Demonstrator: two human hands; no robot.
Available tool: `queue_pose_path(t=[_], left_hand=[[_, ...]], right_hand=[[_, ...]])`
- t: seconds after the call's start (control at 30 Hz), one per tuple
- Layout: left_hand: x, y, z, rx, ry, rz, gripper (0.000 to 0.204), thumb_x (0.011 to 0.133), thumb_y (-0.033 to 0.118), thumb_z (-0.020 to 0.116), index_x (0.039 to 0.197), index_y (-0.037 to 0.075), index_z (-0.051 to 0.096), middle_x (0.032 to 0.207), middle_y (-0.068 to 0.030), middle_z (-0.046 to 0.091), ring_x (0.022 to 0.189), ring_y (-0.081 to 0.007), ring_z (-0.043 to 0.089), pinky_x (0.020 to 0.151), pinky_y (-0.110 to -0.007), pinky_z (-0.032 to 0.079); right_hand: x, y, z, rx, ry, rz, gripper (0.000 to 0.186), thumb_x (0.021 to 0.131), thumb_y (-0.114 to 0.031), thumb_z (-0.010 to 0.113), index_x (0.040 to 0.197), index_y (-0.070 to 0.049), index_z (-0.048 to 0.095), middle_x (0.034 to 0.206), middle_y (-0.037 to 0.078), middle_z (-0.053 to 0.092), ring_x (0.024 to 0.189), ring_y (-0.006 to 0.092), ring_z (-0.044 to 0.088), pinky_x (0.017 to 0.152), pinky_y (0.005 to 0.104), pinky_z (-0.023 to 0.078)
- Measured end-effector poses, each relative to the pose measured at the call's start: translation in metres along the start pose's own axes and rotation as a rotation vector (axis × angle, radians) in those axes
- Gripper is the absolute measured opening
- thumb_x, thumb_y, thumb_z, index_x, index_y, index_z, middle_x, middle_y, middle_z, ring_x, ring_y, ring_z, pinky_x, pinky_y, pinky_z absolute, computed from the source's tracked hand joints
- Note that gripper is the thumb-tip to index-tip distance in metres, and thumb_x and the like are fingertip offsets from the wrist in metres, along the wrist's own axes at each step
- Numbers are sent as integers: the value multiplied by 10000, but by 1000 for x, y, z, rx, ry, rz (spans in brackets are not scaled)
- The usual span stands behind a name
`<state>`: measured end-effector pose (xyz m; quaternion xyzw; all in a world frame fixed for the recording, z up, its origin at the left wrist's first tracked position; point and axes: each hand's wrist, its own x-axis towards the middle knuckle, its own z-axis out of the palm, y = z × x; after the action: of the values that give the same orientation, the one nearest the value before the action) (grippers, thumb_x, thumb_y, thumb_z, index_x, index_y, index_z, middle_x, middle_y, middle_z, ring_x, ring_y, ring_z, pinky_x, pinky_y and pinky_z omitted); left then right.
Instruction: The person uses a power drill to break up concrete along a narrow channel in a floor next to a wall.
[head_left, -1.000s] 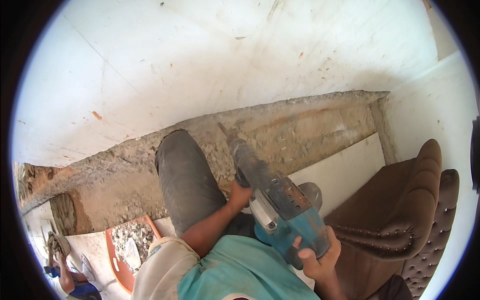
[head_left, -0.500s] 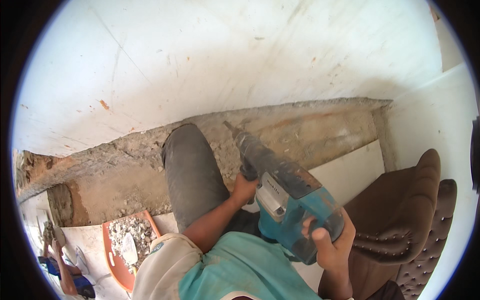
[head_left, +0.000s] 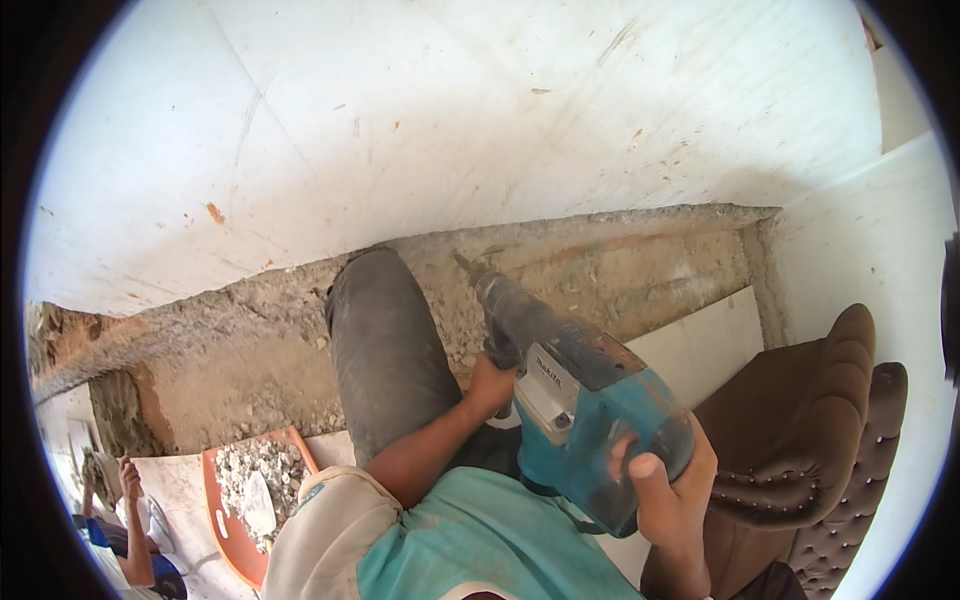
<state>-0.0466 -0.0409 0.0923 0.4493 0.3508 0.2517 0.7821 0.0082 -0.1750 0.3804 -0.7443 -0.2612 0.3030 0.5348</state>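
Hammer drill, one, slanting across my front, bit tip over dug strip at foot of wall; contact unclear. Two hands clamped on it: left hand round side handle, forearm angled inward; right hand round rear grip. Leftward: one orange tub, one co-worker.

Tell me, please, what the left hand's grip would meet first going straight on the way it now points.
Probably the power tool's body, just past the side handle that the left hand's grip is closed around, though depth is unclear here.
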Motion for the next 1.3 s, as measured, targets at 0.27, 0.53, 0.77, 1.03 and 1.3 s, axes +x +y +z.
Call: queue_pose_path(t=[0.27, 0.53, 0.77, 1.03, 1.3], left_hand=[[0, 7, 1, -82, 27, -84, 341, 824, 109, 740, 1100, -69, 647, 1053, -145, 704, 947, -203, 667, 821, -319, 511], [11, -26, -4, -4, 71, -56, 399, 791, 159, 765, 1113, -43, 642, 1048, -119, 699, 951, -216, 658, 820, -329, 502], [21, -29, -5, -41, 28, -94, 347, 793, 153, 761, 1062, -44, 662, 1012, -110, 695, 900, -183, 650, 790, -324, 501], [-6, -43, -3, 119, 6, -87, 243, 813, 141, 728, 940, -60, 677, 753, -81, 681, 584, -143, 620, 532, -297, 485], [-30, -34, 3, 81, 11, 84, 191, 797, 96, 722, 930, -30, 667, 719, -69, 673, 566, -131, 622, 519, -296, 481]], right_hand=[[5, 4, 6, 5, 23, -21, 419, 835, -320, 767, 996, 25, 591, 817, 44, 635, 727, 94, 569, 669, 251, 470], [14, 26, 7, -51, 85, 23, 363, 847, -298, 738, 968, 17, 605, 800, 44, 636, 725, 100, 574, 672, 258, 476], [16, 36, -7, -35, 114, 4, 369, 855, -318, 737, 940, 18, 612, 792, 51, 642, 713, 106, 582, 645, 259, 469], [-26, 43, -27, 152, 152, 62, 451, 832, -321, 759, 1032, 45, 589, 821, 74, 650, 718, 124, 614, 657, 280, 504], [-65, 58, -44, 145, 77, -40, 543, 817, -324, 783, 1079, 93, 554, 893, 122, 683, 772, 149, 654, 715, 283, 531]])
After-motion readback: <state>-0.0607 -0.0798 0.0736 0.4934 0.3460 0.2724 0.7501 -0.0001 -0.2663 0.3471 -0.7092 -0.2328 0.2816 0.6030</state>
